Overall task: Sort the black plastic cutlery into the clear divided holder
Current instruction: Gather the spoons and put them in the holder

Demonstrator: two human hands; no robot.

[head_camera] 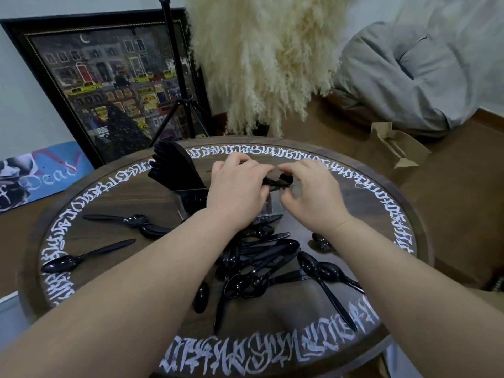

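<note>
2 hands over the holder (191, 199): left hand (236, 192) and right hand (313, 196) both pinch black spoons (276, 182) above its right part. Knives (174, 167) fill its left part. Loose cutlery pile (259, 268) on table (390, 203). Board (41, 175) reads "Dead".

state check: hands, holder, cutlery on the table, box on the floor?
left hand: over the holder, fingers curled on black cutlery
right hand: fingers curled, pinching the same black cutlery
black cutlery: held above the holder
clear holder: upright, left compartment packed with cutlery
loose pile: unsorted, lying flat on table
lone spoon: lying flat, apart
cardboard box: open
</note>
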